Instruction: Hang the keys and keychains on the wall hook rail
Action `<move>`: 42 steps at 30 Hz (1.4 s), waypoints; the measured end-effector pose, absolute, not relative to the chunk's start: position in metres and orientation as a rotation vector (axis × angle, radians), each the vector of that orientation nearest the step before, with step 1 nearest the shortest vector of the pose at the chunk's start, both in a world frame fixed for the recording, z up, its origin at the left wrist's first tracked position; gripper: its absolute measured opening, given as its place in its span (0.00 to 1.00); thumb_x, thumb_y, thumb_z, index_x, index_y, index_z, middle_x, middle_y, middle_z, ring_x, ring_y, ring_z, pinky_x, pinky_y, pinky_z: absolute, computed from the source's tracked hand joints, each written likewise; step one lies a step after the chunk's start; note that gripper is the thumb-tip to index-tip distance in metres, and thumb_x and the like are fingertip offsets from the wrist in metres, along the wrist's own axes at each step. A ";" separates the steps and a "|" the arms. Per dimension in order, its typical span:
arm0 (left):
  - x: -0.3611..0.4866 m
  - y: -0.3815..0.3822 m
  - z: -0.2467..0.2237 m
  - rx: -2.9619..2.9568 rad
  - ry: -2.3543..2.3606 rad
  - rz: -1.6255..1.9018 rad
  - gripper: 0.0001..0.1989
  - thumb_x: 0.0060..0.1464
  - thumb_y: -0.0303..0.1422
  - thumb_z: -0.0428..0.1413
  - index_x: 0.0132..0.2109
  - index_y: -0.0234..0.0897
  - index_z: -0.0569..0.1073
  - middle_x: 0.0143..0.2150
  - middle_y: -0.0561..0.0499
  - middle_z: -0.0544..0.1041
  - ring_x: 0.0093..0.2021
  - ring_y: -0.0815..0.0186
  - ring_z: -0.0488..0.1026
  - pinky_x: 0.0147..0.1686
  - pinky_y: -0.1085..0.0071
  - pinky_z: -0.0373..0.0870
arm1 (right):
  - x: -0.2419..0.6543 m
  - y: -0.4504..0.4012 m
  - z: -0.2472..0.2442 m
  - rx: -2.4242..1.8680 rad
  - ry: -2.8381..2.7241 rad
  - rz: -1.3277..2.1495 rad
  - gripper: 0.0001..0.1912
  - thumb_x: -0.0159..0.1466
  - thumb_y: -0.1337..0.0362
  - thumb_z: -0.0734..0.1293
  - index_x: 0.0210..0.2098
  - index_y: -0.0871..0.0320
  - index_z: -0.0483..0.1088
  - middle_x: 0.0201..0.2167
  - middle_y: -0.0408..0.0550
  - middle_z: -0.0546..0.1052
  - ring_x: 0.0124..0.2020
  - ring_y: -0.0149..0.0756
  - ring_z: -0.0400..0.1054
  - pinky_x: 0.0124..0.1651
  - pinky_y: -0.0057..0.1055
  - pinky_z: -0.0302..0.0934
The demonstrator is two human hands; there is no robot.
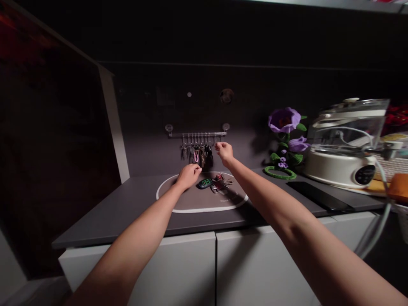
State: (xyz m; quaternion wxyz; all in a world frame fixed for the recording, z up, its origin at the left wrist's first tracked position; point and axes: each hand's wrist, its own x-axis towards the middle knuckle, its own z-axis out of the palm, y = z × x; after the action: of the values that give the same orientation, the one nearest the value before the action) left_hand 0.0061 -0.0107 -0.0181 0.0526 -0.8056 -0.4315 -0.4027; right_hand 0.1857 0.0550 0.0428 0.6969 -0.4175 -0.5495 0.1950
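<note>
My right hand (224, 152) is raised at the right end of a wall rail (197, 134), its fingers pinched together; whatever they hold is too small to make out. Several key bunches (192, 150) hang from the rail's hooks, one with a pink loop (196, 157). Lower and to the left, my left hand (190, 174) hovers over the mat's back edge, fingers closed, their contents hidden. On the grey oval mat (188, 202) lie a dark remote with green markings (205, 183) and a bunch of keys (227, 182) with a red piece.
Purple flowers (284, 120) with a green ring base stand right of the mat. A black flat slab (318, 195) lies in front of them. Farther right is a white appliance (338, 165) with a clear cover and a hose. The dark counter (105, 212) ends at the left.
</note>
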 end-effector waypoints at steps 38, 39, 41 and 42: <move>0.013 -0.019 -0.022 -2.805 -1.343 -1.008 0.16 0.48 0.36 0.55 0.42 0.31 0.73 0.37 0.45 0.77 0.38 0.62 0.72 0.41 0.68 0.66 | 0.198 -0.001 -0.023 -1.250 -1.845 0.063 0.11 0.61 0.63 0.60 0.34 0.60 0.72 0.26 0.47 0.76 0.29 0.31 0.67 0.38 0.26 0.56; 0.014 -0.019 -0.022 -2.837 -1.421 -1.103 0.16 0.48 0.35 0.56 0.43 0.30 0.73 0.34 0.46 0.77 0.35 0.64 0.73 0.40 0.68 0.67 | 0.198 -0.001 -0.023 -1.253 -1.852 0.061 0.11 0.61 0.63 0.60 0.34 0.60 0.72 0.26 0.47 0.76 0.29 0.31 0.67 0.38 0.26 0.56; 0.015 -0.020 -0.023 -2.908 -1.610 -1.373 0.17 0.47 0.31 0.58 0.45 0.28 0.70 0.28 0.48 0.75 0.29 0.67 0.73 0.36 0.68 0.69 | 0.197 -0.001 -0.023 -1.258 -1.859 0.059 0.11 0.61 0.63 0.60 0.35 0.61 0.72 0.27 0.48 0.76 0.30 0.31 0.67 0.38 0.26 0.57; 0.017 -0.020 -0.024 -2.931 -1.692 -1.541 0.17 0.47 0.30 0.58 0.45 0.27 0.69 0.26 0.50 0.74 0.27 0.68 0.72 0.34 0.68 0.70 | 0.197 -0.001 -0.023 -1.259 -1.858 0.057 0.12 0.61 0.62 0.60 0.36 0.61 0.72 0.27 0.48 0.76 0.30 0.31 0.67 0.38 0.27 0.57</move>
State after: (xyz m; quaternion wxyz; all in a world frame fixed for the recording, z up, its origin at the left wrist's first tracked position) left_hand 0.0167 -0.0197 -0.0235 -0.2845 -0.7556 -0.4363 -0.3972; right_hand 0.1971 -0.0009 -0.0227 0.4336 -0.5053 -0.7458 0.0227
